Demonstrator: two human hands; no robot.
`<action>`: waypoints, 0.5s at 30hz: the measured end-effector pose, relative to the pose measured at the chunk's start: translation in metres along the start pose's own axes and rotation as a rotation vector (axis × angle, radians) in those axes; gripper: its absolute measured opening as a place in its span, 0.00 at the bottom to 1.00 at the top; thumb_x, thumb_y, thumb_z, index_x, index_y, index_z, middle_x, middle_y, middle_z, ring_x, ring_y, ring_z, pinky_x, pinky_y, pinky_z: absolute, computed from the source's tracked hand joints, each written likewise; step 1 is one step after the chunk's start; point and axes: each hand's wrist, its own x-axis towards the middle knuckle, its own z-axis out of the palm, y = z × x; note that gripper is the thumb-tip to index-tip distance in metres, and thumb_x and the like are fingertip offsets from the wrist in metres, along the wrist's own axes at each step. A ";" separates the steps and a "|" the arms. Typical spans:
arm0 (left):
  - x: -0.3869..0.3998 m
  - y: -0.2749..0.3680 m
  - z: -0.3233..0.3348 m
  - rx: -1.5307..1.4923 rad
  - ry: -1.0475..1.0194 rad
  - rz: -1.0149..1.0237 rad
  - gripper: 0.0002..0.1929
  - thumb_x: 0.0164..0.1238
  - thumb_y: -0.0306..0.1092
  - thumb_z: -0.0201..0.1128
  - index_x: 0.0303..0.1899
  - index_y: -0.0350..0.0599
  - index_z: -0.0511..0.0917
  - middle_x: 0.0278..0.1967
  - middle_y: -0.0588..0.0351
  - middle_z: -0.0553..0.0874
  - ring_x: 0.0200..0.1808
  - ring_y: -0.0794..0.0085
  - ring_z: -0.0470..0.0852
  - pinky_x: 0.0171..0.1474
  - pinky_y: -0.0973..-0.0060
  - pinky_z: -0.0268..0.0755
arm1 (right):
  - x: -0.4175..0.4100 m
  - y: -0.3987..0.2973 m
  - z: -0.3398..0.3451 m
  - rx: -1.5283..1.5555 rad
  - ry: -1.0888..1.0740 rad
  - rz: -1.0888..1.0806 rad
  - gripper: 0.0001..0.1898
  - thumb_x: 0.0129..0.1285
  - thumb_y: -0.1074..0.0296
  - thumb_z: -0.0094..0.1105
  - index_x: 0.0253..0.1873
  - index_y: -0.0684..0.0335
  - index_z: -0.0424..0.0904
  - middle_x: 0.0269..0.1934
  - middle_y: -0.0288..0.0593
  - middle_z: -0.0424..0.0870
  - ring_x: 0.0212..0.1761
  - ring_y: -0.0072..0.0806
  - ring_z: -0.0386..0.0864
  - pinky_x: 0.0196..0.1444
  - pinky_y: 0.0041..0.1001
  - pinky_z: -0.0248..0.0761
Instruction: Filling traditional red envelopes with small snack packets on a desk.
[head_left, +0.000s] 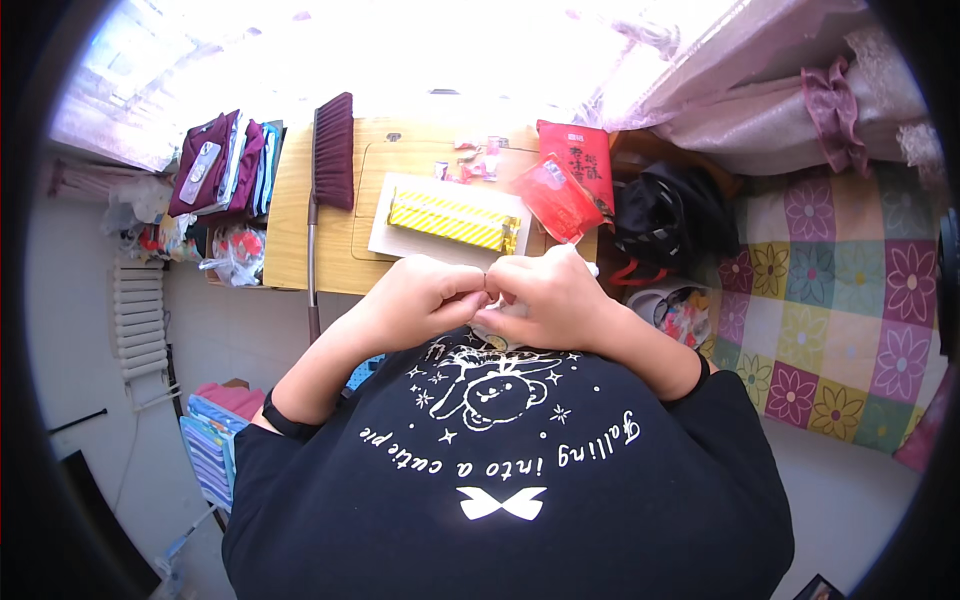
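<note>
Close in front of my chest, my left hand (442, 292) and my right hand (551, 296) meet with pinched fingertips. Between them is a small white wrapper or bag (510, 307), mostly hidden by my fingers; its exact kind cannot be told. Past the hands, a box or pack with yellow and white stripes (450, 217) lies on a pale flat board (381, 232). A translucent red packet (559, 196) rests to its right, partly over a larger red bag (592, 150) that bears writing.
The wooden table (289, 247) carries a brush (334, 150) with dark red bristles and several small wrapped pieces (480, 157). Stacked clothes (225, 165) with a phone (201, 172) on top stand left. At right are a black bag (667, 210), a bin (667, 300) and a checked bed cover (817, 300).
</note>
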 end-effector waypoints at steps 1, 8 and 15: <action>-0.001 0.000 0.000 0.016 0.009 0.005 0.07 0.67 0.31 0.61 0.41 0.43 0.84 0.28 0.48 0.85 0.30 0.55 0.84 0.35 0.66 0.75 | 0.000 0.001 -0.001 0.000 0.001 0.001 0.09 0.63 0.61 0.64 0.36 0.58 0.77 0.28 0.38 0.83 0.28 0.35 0.84 0.29 0.33 0.73; -0.004 0.001 -0.009 -0.164 -0.164 -0.049 0.06 0.68 0.29 0.60 0.36 0.38 0.82 0.25 0.52 0.83 0.26 0.71 0.82 0.33 0.73 0.73 | 0.007 0.005 -0.010 0.369 -0.162 -0.024 0.06 0.66 0.66 0.62 0.40 0.61 0.81 0.29 0.44 0.82 0.30 0.36 0.83 0.34 0.31 0.73; 0.008 -0.014 0.014 -1.383 0.110 0.048 0.10 0.77 0.34 0.55 0.35 0.41 0.76 0.17 0.63 0.71 0.18 0.80 0.66 0.27 0.81 0.62 | 0.019 0.011 0.015 1.548 0.215 0.388 0.07 0.71 0.69 0.56 0.40 0.67 0.79 0.33 0.32 0.80 0.35 0.12 0.74 0.41 0.19 0.72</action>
